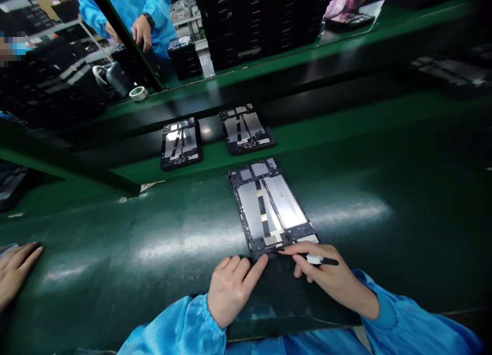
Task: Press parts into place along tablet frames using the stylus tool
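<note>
In front of me an opened tablet (272, 206) lies on the green work surface, its inside up with silver plates and dark ribbon cables showing. My left hand (232, 288) is at its near edge, most fingers curled in and one digit stretched out to press on the dark bottom strip. In my right hand (323, 273) I pinch tweezers (325, 260), black with a white wrap. Their tip meets the same bottom strip, close to the left fingertip. What the tip touches is too small to make out.
Two more opened tablets (181, 143) lie further back on dark trays. A roll of tape (138, 93) sits on the ledge by a green post (123, 32). Stacks of black trays (261, 26) stand behind. Another person's hand (17, 270) rests at far left; a blue-sleeved person works opposite.
</note>
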Motion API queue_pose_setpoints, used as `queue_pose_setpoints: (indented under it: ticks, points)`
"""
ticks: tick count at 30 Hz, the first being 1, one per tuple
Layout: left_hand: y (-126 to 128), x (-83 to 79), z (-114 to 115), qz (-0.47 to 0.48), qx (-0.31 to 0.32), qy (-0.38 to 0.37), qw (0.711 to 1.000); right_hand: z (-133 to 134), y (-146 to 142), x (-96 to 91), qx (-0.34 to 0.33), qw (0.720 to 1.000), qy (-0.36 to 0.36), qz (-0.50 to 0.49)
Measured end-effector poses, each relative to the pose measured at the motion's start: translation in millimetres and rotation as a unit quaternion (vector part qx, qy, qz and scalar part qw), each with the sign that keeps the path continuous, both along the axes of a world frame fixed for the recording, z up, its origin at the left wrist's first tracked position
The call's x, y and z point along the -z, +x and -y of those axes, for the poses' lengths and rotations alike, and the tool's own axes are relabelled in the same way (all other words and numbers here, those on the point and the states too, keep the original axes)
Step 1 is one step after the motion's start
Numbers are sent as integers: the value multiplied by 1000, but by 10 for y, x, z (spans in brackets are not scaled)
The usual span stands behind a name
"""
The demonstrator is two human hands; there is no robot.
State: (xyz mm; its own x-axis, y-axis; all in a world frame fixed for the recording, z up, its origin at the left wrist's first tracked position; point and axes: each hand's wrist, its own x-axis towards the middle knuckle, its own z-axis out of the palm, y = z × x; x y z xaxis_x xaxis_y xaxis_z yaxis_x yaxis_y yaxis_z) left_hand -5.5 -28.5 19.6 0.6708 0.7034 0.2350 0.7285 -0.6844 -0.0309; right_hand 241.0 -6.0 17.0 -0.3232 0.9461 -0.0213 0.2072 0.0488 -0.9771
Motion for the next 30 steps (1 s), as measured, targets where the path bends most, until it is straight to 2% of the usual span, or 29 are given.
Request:
queue_pose_setpoints:
  ticks: [5, 10, 19, 24, 26, 30]
  points:
    - [-22, 17, 9, 7, 1, -4, 1000, -8, 69, 47, 35, 999, -27, -2]
    - [-89, 19, 5, 41, 18, 2, 999, 9, 45, 33, 40, 999, -8, -6]
    - [-92, -5, -22, 74, 25, 8, 997, -3, -78, -149, -81, 995, 49, -8]
    - [-121, 9, -32, 84, 29, 5, 996, -23, -84, -207, -111, 994, 4, -11]
    - [-111, -20, -15, 99, 42, 7, 994, -31, -52, -172, -82, 996, -32, -21]
    - [45, -120, 67, 111, 118, -19, 987, -44, 97, -104, -27, 995, -88, -30]
